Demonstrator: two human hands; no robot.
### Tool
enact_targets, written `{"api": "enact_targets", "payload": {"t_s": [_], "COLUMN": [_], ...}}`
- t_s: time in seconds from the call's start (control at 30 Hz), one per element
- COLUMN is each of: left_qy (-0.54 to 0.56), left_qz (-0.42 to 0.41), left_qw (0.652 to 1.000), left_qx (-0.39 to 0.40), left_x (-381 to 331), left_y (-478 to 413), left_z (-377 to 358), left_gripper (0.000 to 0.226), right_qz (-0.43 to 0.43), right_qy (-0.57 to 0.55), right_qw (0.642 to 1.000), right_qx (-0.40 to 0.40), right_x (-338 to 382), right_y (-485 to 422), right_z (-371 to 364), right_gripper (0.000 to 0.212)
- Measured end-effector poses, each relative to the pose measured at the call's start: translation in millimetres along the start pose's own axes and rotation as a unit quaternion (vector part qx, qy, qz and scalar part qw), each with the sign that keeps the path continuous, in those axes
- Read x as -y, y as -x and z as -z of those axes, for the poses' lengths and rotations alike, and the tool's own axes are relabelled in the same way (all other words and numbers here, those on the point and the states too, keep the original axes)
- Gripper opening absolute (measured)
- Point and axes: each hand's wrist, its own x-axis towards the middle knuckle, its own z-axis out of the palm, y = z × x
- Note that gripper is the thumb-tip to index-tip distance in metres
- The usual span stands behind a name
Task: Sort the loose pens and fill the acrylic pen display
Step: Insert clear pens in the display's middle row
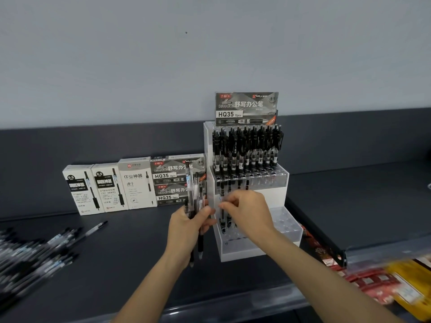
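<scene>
Filling the middle tier of the acrylic pen display (268, 194): the left hand (190, 226) holds an upright bundle of pens (194, 194) just beside the display, fingers curled round the shafts, while the right hand (247, 213) appears to pinch a single pen (222, 215) at the tier's left end, where a few pens stand. The top tier is full and the lowest bare — perhaps a third done, with loose pens (35, 257) heaped on the counter (128, 241) well to the left. Next: line the tip over a free hole and lower it straight — then draw another from the bundle.
</scene>
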Motion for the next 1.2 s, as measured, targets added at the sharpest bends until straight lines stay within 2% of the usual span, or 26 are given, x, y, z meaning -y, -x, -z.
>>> {"api": "enact_targets", "payload": {"t_s": [0.2, 0.43, 0.53, 0.67, 0.77, 0.83, 0.9, 1.03, 1.1, 1.2], "left_qy": [-0.054, -0.007, 0.0, 0.007, 0.012, 0.014, 0.009, -0.051, -0.059, -0.064], "left_qz": [-0.04, -0.027, -0.03, -0.037, -0.042, -0.046, -0.04, -0.036, -0.031, -0.031], "left_qw": [0.998, 1.0, 0.999, 0.997, 0.995, 0.995, 0.998, 0.998, 0.997, 0.997], "left_qx": [-0.007, 0.011, 0.035, 0.071, 0.092, 0.082, 0.038, -0.018, -0.031, -0.026], "left_x": [2, -3, -6, -9, -10, -9, -7, 1, 3, 0], "left_y": [0, 3, 4, 6, 7, 6, 4, 0, 0, 3], "left_z": [1, 3, 4, 2, 4, 5, 7, 11, 11, 8], "left_gripper": [0.011, 0.003, 0.004, 0.01, 0.013, 0.015, 0.013, 0.019, 0.028, 0.029], "right_qz": [0.02, 0.004, -0.006, -0.053, -0.078, -0.076, -0.065, -0.024, -0.009, 0.011], "right_qy": [0.002, -0.011, -0.094, -0.272, -0.318, -0.312, -0.284, -0.221, -0.181, -0.133], "right_qw": [1.0, 1.0, 0.996, 0.959, 0.942, 0.946, 0.956, 0.974, 0.981, 0.989], "right_qx": [-0.011, -0.008, -0.007, 0.05, 0.069, 0.049, 0.014, -0.053, -0.068, -0.067], "right_x": [-3, -12, -6, 9, 13, 15, 16, 10, 6, 2], "right_y": [8, 8, 9, 11, 12, 11, 7, -5, -10, -14], "right_z": [-5, -1, 9, 19, 26, 36, 51, 71, 68, 55], "right_gripper": [0.014, 0.018, 0.016, 0.012, 0.013, 0.012, 0.01, 0.012, 0.013, 0.016]}}
